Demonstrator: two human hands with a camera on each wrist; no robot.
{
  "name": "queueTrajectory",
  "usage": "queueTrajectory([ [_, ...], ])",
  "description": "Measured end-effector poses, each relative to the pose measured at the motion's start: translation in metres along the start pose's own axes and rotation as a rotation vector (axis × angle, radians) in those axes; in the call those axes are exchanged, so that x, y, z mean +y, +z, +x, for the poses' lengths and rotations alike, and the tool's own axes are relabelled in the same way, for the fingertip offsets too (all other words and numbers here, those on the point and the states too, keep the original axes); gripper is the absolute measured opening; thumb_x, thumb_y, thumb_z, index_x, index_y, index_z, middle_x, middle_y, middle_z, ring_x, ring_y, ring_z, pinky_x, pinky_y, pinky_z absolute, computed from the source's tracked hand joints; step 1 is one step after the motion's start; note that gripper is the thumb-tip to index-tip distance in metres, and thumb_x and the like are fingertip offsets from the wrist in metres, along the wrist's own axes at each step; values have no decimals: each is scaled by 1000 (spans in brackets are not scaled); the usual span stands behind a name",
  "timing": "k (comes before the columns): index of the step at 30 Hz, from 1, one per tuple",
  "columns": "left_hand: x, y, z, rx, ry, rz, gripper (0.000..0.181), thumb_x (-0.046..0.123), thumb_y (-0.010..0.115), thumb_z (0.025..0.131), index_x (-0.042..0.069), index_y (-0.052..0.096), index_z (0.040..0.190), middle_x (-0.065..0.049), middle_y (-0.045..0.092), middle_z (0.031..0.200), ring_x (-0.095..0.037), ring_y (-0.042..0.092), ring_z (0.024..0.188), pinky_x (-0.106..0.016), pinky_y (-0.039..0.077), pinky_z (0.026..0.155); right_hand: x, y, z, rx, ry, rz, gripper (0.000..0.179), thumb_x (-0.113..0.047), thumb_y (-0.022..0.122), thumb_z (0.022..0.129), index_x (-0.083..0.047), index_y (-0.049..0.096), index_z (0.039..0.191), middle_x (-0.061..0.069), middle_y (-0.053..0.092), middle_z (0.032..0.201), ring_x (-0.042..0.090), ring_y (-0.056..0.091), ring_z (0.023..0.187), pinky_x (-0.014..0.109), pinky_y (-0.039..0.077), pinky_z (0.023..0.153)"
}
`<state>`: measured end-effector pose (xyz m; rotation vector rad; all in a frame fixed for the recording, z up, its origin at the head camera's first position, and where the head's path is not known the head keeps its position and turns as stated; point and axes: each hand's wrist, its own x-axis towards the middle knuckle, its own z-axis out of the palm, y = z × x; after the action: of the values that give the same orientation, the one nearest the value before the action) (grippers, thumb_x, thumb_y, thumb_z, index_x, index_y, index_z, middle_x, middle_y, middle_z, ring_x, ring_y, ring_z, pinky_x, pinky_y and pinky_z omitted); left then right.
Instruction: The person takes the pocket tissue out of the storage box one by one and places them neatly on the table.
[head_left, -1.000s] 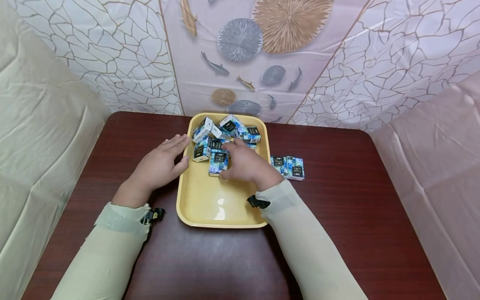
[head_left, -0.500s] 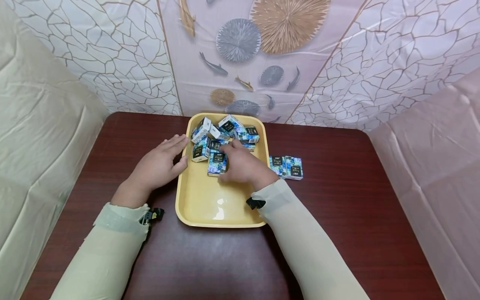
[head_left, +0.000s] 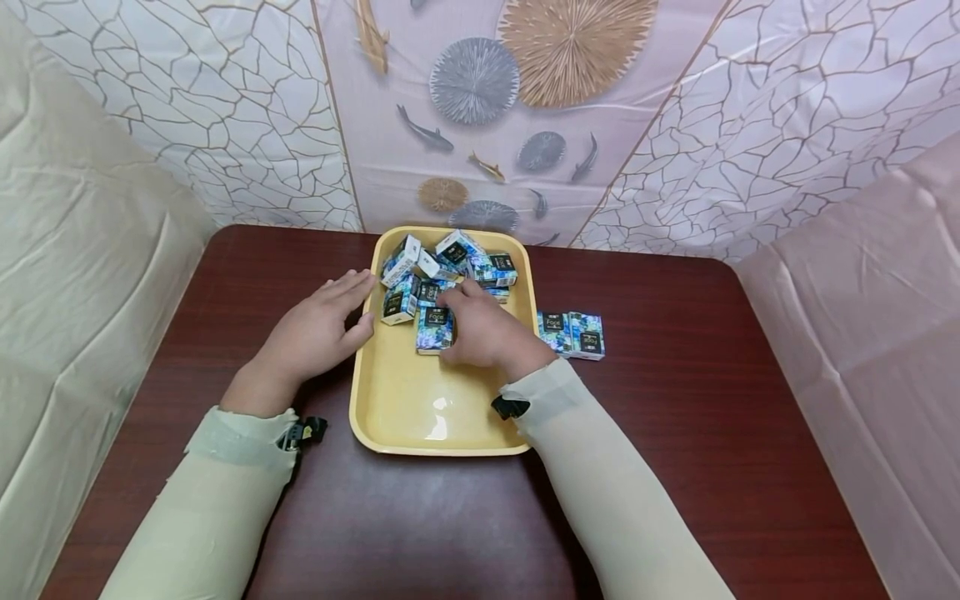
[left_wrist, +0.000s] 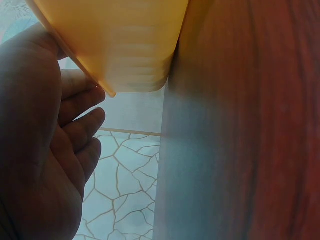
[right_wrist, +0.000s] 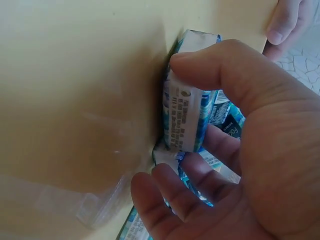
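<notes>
In the head view, my right hand (head_left: 489,329) reaches into a yellow tray (head_left: 390,429) and pinches a small blue floral pack (head_left: 433,329) with a black label. The right wrist view shows the thumb (right_wrist: 200,62) on the pack's white printed side (right_wrist: 184,115), with the index finger at its other end. The remaining fingers are spread and loosely bent. My left hand (head_left: 315,329) is beside the tray, its extended fingers at the left rim. From the left wrist, those fingers (left_wrist: 82,107) appear at the tray's edge (left_wrist: 75,55), holding nothing.
Several similar packs (head_left: 401,298) lie jumbled at the tray's far end. Two more packs (head_left: 587,336) sit side by side on the dark red table (head_left: 690,400), just right of the tray. Patterned cloth (head_left: 255,108) hangs behind the table.
The head view has shifted very slightly. Both hands keep nearly the same places, the right at the same pack and the left at the tray's rim.
</notes>
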<state>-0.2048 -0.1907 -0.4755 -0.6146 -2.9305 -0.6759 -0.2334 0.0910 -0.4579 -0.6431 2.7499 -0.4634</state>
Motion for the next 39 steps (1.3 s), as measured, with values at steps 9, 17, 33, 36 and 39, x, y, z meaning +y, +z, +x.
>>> queueTrajectory([
  [9,-1,1,0,5,8,-2,64,44,50,106,12,43,162,-6,40,169,-28,35,159,-51,28,131,1,0,-3,-9,-3,43,87,-31,90,77,-22,47,151,5,40,149,23,49,129,37,55,100],
  [17,0,0,0,-3,0,-3,64,44,50,107,12,42,162,-6,39,169,-28,34,159,-52,28,131,2,-1,-3,-28,0,53,89,-32,89,78,-21,44,154,6,39,153,25,47,132,39,54,105],
  [33,0,0,-1,-3,1,-8,64,43,51,107,12,43,162,-7,40,169,-28,35,159,-52,28,131,1,-2,-6,-30,-3,86,84,-29,84,82,-20,42,154,5,42,148,21,55,119,36,56,95],
  [36,0,0,-1,6,4,-10,64,43,51,106,12,43,162,-7,40,169,-28,35,159,-52,29,131,0,-5,-7,-34,-8,92,84,-28,83,83,-19,41,155,5,43,148,20,56,115,37,55,95],
  [39,0,0,-1,2,3,-15,64,44,50,106,12,42,162,-7,40,169,-29,35,159,-52,28,131,-1,-7,-8,-48,-5,98,84,-28,83,84,-19,41,156,6,42,152,20,56,118,37,55,97],
])
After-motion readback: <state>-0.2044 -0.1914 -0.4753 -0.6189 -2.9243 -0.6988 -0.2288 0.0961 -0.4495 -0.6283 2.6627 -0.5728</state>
